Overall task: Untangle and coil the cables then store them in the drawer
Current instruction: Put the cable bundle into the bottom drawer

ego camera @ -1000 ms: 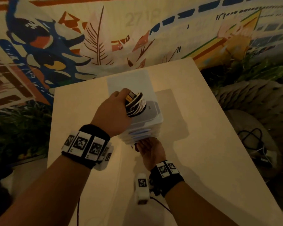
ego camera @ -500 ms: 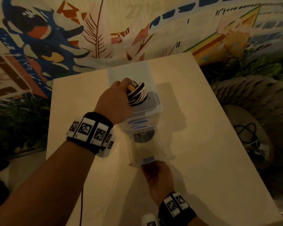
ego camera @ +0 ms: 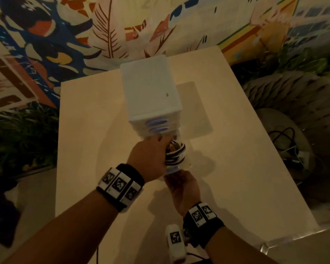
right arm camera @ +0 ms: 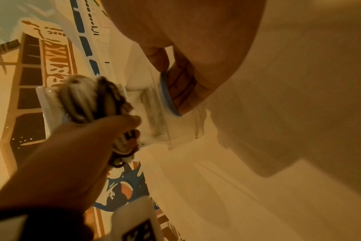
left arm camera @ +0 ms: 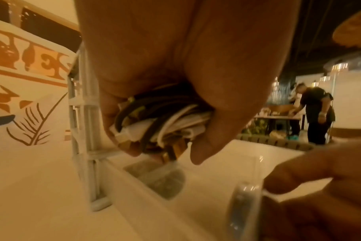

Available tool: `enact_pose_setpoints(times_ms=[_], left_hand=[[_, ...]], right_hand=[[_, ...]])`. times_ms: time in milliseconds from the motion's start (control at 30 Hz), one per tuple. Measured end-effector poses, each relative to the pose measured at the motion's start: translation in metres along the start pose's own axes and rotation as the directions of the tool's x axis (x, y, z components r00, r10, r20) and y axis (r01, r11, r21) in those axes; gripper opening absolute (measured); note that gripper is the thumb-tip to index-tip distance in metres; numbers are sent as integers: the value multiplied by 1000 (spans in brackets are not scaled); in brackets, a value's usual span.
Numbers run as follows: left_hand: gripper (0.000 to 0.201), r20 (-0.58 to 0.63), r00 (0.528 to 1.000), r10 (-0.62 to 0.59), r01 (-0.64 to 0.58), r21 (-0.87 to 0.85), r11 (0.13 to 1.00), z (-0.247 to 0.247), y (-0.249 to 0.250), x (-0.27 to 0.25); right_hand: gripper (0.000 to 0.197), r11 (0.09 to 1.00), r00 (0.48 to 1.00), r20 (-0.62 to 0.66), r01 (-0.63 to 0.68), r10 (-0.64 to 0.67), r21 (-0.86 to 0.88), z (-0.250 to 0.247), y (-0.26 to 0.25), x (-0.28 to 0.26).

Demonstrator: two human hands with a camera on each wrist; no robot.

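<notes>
Fingers of left hand [ego camera: 148, 156] clenched round the coiled cable bundle [ego camera: 176, 153], now lowered from above the drawer unit [ego camera: 151, 92] into the pulled-out clear drawer [ego camera: 187, 164]; right hand [ego camera: 183, 189] fingers pinch its blue handle [right arm camera: 167, 93]. Judged: release, then close

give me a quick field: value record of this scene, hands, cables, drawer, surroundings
left hand: grips the coiled cables from above
coiled cables: black and white bundle, held over the open drawer
right hand: holds the drawer's blue handle
open drawer: clear plastic, pulled out of the drawer unit
drawer unit: white, on the table, upper drawers closed
table: pale top
background: painted mural wall
</notes>
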State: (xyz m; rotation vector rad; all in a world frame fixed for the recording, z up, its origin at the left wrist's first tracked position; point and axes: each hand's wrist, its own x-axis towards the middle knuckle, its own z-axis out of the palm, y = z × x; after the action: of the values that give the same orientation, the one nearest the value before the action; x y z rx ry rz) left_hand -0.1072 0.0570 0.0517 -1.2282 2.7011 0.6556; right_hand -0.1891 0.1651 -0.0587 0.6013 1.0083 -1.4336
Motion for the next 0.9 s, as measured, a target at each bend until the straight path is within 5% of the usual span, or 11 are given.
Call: enact_pose_setpoints(times_ms=[100,267,400,567,733,900], left_hand=[[48,143,979,-145,120,165,979,22,-14,22],[32,152,967,-204,142,343,929,37,-13,51],[53,157,959,-234,140,455,879,48,-4,63],[105,220,922,-318,219,381,898,67,-9,66],[106,313,884,-348,276,252,928,71,-10,73],[107,319,897,-306,269,157,950,63,-12,68]], right_hand=[[35,1000,999,-32,-14,14,11,1,-1,-1],[32,1000,999,-36,-27,27,5,1,-3,-4],[29,999,999,-26,-21,20,-47,-2,-3,-2],[40,999,999,-18,-35,35,-15,-8,-2,6],[36,998,998,-19,-61,61,-17,-9,-4,7],[17,968,998,-61,-41,27,-248,-12,-12,10]])
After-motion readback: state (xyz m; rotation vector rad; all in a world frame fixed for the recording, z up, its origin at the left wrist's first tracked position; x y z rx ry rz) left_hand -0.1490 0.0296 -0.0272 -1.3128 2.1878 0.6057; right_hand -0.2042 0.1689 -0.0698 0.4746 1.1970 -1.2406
